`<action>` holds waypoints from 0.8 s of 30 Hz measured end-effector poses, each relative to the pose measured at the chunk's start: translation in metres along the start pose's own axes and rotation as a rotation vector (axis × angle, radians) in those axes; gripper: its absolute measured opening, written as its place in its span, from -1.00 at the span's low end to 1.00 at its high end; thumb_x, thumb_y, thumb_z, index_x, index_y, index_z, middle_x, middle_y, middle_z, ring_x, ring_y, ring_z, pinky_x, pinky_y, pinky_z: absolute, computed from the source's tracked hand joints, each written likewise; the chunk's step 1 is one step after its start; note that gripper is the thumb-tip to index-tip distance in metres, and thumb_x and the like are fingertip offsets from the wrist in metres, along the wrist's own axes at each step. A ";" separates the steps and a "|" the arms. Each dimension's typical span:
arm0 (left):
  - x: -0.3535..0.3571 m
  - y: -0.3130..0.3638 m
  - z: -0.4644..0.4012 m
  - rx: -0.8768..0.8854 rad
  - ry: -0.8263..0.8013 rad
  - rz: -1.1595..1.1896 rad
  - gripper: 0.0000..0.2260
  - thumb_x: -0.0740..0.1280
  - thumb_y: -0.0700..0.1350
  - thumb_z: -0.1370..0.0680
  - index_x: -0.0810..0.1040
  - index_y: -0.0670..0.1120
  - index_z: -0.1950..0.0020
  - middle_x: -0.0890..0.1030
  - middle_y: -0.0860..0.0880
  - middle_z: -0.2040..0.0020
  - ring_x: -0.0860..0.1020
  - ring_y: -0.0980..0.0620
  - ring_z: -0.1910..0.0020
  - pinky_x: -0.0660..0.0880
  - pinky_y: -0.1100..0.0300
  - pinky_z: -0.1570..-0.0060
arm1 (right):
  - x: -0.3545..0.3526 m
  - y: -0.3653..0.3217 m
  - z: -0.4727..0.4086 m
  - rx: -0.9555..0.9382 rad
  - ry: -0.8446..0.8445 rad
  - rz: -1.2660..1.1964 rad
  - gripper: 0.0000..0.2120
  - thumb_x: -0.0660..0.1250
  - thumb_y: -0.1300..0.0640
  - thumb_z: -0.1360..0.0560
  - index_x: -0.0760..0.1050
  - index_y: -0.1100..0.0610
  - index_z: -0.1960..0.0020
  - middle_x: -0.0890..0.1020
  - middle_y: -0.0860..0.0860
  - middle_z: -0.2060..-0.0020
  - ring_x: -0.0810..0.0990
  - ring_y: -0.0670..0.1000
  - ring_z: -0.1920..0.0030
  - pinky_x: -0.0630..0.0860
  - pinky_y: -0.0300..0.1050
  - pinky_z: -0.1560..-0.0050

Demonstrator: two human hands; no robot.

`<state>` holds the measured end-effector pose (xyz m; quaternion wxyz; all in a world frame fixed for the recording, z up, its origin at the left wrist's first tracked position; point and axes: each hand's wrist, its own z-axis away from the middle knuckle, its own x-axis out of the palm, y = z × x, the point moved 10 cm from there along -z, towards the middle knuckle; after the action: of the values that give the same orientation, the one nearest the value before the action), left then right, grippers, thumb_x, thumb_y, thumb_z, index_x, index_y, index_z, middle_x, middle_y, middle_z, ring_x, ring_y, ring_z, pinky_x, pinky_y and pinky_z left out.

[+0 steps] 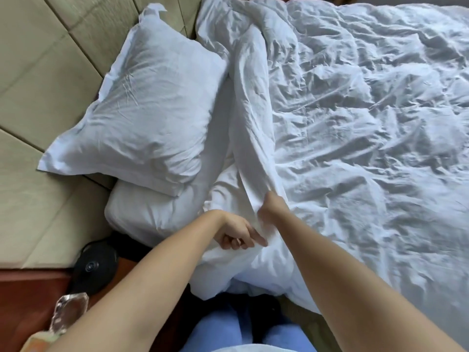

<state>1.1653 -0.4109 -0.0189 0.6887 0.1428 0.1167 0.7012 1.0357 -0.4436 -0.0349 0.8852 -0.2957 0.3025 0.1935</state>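
A crumpled white duvet (355,123) covers most of the bed, its upper edge folded into a long ridge running down toward me. My right hand (272,205) grips the near end of that ridge, fingers buried in the cloth. My left hand (237,235) hovers just left of it over the duvet's near corner, fingers loosely curled with the forefinger touching the fabric; it holds nothing that I can see. A white pillow (149,115) leans against the headboard on top of a second white pillow (152,214).
A beige padded headboard (45,97) fills the left side. A round black device (94,268) and a clear crystal-like object (69,311) sit on a reddish-brown bedside table (28,303). My blue trousers (215,331) show at the bottom, against the bed's edge.
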 end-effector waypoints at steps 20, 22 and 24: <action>-0.078 -0.054 -0.014 -0.136 0.555 -0.460 -0.57 0.36 -0.01 -0.48 0.43 0.01 -0.34 0.33 -0.16 -0.35 0.25 -0.22 -0.39 0.29 0.06 -0.36 | 0.008 0.009 0.008 0.241 0.067 -0.359 -0.70 0.10 0.29 -0.55 0.46 0.27 -0.22 0.54 0.16 -0.05 0.54 0.19 -0.16 0.48 -0.06 -0.10; -0.065 -0.057 -0.021 -0.167 0.436 -0.516 -0.52 0.45 0.09 -0.43 0.51 -0.09 -0.27 0.46 -0.11 -0.29 0.41 -0.15 -0.30 0.39 0.10 -0.28 | 0.003 -0.012 0.016 0.372 0.010 -0.755 -0.73 0.06 0.22 -0.60 0.51 0.16 -0.14 0.53 0.03 0.11 0.56 0.07 -0.06 0.46 -0.19 -0.07; -0.052 -0.060 -0.020 -0.204 0.306 -0.478 -0.40 0.51 0.07 -0.37 0.47 -0.14 -0.33 0.51 -0.09 -0.29 0.50 -0.10 -0.22 0.45 0.09 -0.23 | -0.014 -0.042 0.021 0.316 -0.050 -1.344 -0.71 0.04 0.21 -0.57 0.44 0.09 0.25 0.47 -0.03 0.41 0.51 0.00 0.31 0.44 -0.26 0.24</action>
<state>1.2151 -0.4606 -0.0611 0.8194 -0.0657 0.1784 0.5408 1.0563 -0.4638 0.0047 0.8523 -0.2820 0.0574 -0.4368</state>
